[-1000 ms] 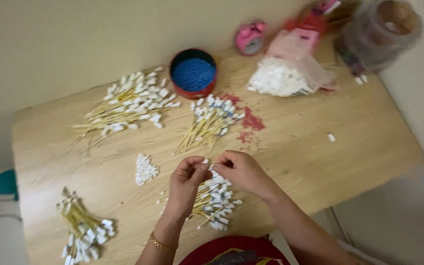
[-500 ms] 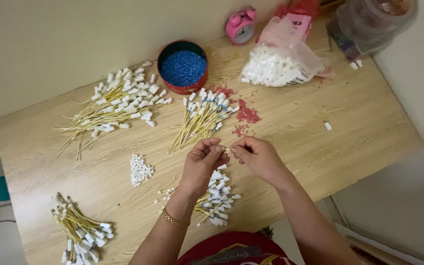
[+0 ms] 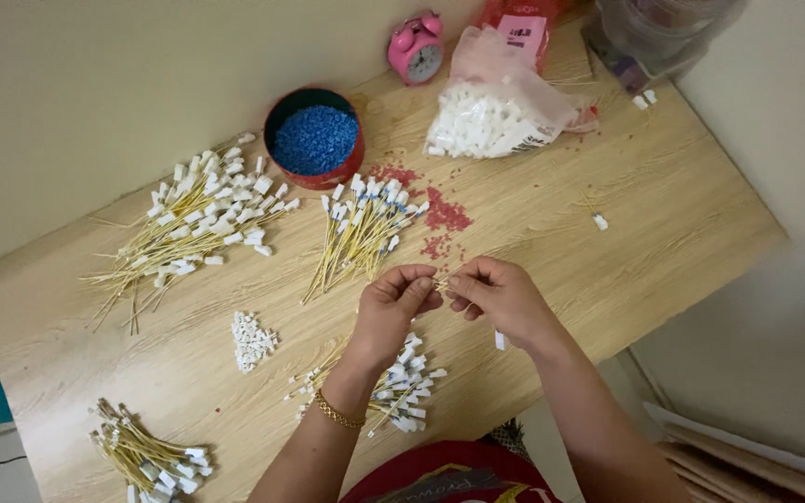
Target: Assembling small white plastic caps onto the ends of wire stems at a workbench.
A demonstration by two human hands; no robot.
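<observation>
Head view: compared with half a second earlier, both hands are seen slightly lower over the table (image 3: 663,214). A thin yellow wire (image 3: 441,281) is pinched in the closed grip of the left hand (image 3: 393,307) and right hand (image 3: 500,296). A clear bag (image 3: 500,112) of white pieces with a pink label lies at the far edge, beside a red tin (image 3: 314,140) of blue beads.

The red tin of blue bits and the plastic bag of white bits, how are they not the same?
The red tin is round, stiff and open on top; the plastic bag is soft, crumpled and see-through. The tin holds tiny blue beads; the bag holds bigger white pieces. The tin stands upright, the bag lies slumped. Both sit on the wooden table, beyond the hands.
</observation>
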